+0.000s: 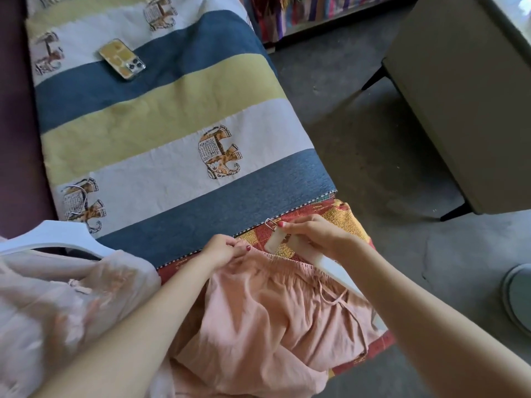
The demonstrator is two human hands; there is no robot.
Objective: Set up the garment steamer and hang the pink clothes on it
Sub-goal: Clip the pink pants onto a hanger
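Pink trousers (267, 320) with an elastic waistband and drawstring lie on the near end of the bed. My left hand (222, 249) pinches the left end of the waistband. My right hand (313, 235) grips the clip end of a white clip hanger (330, 267), which lies along the waistband's right side. A pale pink sheer top (63, 300) rests at lower left on a second white hanger (54, 237), its metal hook on the bedspread. No garment steamer is in view.
A striped bedspread (161, 110) with elephant prints covers the bed; a phone (122, 58) lies on it far left. A grey cabinet on dark legs (459, 96) stands to the right across grey floor. Folded colourful fabrics (316, 10) line the far shelf.
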